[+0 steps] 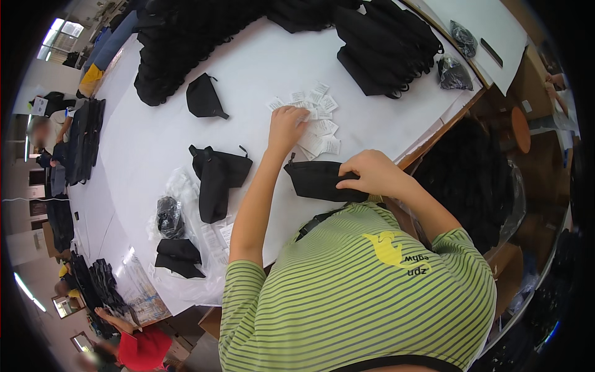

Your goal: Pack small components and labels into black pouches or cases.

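My left hand reaches over a loose spread of small white printed labels on the table. Its fingers are bent together, and their tips pinch at a label on the near side of the spread. Closer to my body lies a black fabric zip pouch, with a zipper pull at its left corner. My right hand grips this pouch by its right part, thumb and fingers closed on the cloth. Other black pouches lie to the left of my left arm, two of them overlapping.
Large heaps of black pouches cover the far side of the white table. Plastic-wrapped bundles sit at the far right. Clear plastic bags lie at left. A big black pile stands beside the table; other people work at left.
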The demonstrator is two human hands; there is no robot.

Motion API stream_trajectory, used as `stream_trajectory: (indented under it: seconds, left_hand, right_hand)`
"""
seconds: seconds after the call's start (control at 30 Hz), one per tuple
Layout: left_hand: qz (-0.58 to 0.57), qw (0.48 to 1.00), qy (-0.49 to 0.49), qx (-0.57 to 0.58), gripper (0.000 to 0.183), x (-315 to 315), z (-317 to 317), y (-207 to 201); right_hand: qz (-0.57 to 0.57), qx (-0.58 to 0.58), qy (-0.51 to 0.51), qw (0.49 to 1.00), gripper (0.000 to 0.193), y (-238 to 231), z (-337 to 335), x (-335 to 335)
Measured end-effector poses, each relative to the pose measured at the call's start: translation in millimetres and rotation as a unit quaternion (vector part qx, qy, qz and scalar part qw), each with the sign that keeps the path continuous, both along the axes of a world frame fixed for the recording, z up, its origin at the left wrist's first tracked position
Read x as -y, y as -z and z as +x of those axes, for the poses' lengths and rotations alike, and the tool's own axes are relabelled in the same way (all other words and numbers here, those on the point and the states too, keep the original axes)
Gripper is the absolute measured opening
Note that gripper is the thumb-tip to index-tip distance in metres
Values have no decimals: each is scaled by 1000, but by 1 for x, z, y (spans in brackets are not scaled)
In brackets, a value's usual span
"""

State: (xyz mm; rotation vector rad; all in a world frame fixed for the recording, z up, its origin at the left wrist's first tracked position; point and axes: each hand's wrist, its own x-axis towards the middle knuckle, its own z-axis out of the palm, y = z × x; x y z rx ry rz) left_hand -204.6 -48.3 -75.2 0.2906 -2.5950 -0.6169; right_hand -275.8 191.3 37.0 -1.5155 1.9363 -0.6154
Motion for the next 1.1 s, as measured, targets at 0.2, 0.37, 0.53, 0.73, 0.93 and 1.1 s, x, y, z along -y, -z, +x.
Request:
stream_trajectory:
  seconds: [0.2,0.37,0.53,0.73,0.93,1.1]
  left_hand:
    - [246,967,-62,4,16,-4,16,-35]
    - [309,951,16,7,16,-32,46,-106]
    - [281,957,37,62,14,-37,64,-116]
    - [378,916,-60,-118,22,-15,86,-94]
    - [528,813,-133,-208,63,-18,103,-53]
    - [786,559,-12,-264,60,-79,98,-49]
  right_hand:
    - [-28,-40,-2,999,23,-9,-6,3]
    - [-110,-108,32,988,18,-8,-8,13]
    - [-141,-127,19,982,16,-6,-6,27]
    - [-192,-137,20,972,14,-5,-1,31]
    - [-319,-136,77,935,15,-9,11,37]
    - [-331,16,167,929,13,-11,43,49]
